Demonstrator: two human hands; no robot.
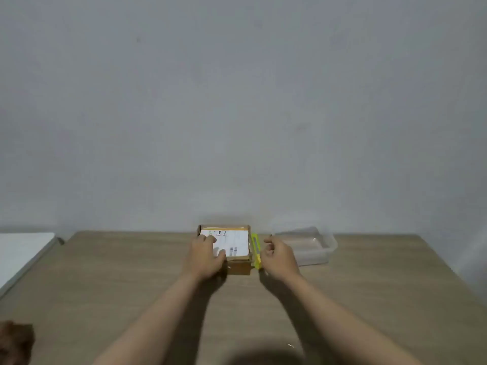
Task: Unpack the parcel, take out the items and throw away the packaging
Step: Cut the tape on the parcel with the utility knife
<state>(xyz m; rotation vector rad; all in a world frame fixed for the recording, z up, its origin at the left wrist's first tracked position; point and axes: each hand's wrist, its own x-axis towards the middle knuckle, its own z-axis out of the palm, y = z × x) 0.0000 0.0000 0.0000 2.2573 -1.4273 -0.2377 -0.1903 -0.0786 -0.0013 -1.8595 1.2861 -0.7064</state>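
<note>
1. The parcel (232, 246) sits on the surface (131, 285), pinned under the left hand (205, 256), fingers (210, 239) spread flat.
2. Just right of the parcel lies the yellow cutter (255, 250), long axis running away from the person.
3. The right hand (279, 255) is nearer it, fingers (268, 240) loosely curled, empty.

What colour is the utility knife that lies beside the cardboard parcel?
The utility knife is bright yellow, seen in the head view, the only one.

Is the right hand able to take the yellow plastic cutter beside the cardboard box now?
Probably yes: the right hand hovers open just right of the yellow plastic cutter, nothing lies between them, and the left hand rests on the brown cardboard box.
</note>
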